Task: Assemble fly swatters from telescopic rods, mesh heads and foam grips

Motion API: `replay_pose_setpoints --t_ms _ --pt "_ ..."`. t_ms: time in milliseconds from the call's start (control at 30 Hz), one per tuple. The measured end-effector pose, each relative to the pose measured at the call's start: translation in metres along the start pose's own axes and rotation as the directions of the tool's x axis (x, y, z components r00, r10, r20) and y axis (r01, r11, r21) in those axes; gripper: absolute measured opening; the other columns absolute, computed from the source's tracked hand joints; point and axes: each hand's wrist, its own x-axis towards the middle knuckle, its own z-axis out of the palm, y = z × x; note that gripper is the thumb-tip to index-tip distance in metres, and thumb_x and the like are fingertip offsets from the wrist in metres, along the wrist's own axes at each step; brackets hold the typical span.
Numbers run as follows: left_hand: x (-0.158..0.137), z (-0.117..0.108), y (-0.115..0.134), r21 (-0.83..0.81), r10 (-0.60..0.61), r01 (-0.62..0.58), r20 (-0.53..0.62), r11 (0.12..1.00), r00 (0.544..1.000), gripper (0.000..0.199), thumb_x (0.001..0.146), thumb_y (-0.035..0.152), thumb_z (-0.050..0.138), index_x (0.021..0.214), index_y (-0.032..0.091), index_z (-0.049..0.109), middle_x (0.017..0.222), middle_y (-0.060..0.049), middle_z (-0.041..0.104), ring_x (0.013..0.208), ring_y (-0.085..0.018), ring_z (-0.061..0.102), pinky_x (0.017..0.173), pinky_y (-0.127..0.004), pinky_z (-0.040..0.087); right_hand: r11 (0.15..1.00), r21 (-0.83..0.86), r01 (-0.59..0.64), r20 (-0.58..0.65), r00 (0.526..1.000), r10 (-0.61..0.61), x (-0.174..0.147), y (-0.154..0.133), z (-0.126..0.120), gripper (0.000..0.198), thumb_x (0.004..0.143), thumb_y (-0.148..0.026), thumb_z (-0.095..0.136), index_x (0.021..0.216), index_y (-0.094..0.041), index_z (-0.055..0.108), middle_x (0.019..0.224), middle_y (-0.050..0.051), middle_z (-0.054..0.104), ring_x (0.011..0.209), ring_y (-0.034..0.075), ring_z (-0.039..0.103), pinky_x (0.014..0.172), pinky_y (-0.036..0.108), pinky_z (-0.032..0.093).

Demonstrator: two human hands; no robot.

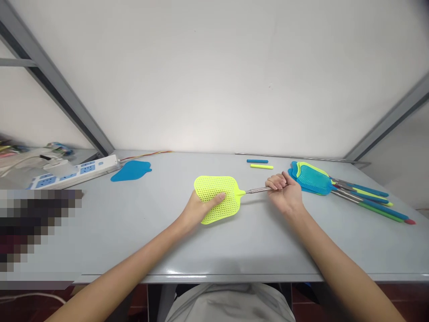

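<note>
My left hand (197, 210) grips the yellow-green perforated head of a fly swatter (214, 194), thumb across its top face and fingers hidden underneath. From that head a thin metal rod (256, 191) runs right into my right hand (284, 192), whose fingers are wrapped round it. The swatter is held above the table's middle. Behind it lie a blue grip tube (257, 161) and a yellow grip tube (262, 167), side by side. A pile of blue and yellow fly swatters (315, 179) lies to the right of my right hand, their coloured handles pointing right.
A loose blue swatter head (132, 171) lies at the left, beside a white power strip (83, 172) with a plug in it. A long thin metal rod (301, 157) lies along the wall. The grey table (228, 264) has its front edge close to my body.
</note>
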Motion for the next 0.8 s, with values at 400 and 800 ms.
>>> replay_pose_setpoints --t_ms 400,800 --pt "0.006 -0.031 0.021 0.069 -0.015 0.018 -0.045 0.997 0.999 0.037 0.067 0.037 0.059 0.099 0.018 0.054 0.103 -0.009 0.059 0.089 -0.024 0.057 0.074 -0.034 0.047 0.749 -0.662 -0.024 -0.123 0.99 -0.076 0.02 -0.004 -0.015 0.016 0.073 -0.029 0.046 0.064 -0.016 0.048 0.06 0.0 0.048 0.052 0.009 0.047 0.051 0.022 0.045" --pt "0.012 -0.071 0.033 0.102 -0.27 0.266 0.031 0.959 0.962 0.048 0.057 0.04 0.066 0.099 0.019 0.057 0.093 -0.009 0.063 0.083 -0.025 0.059 0.068 -0.033 0.05 0.259 -0.955 0.143 0.088 0.973 -0.215 0.054 -0.017 -0.044 0.041 0.064 -0.029 0.051 0.105 -0.027 0.05 0.116 0.002 0.04 0.072 0.012 0.05 0.032 0.014 0.037"
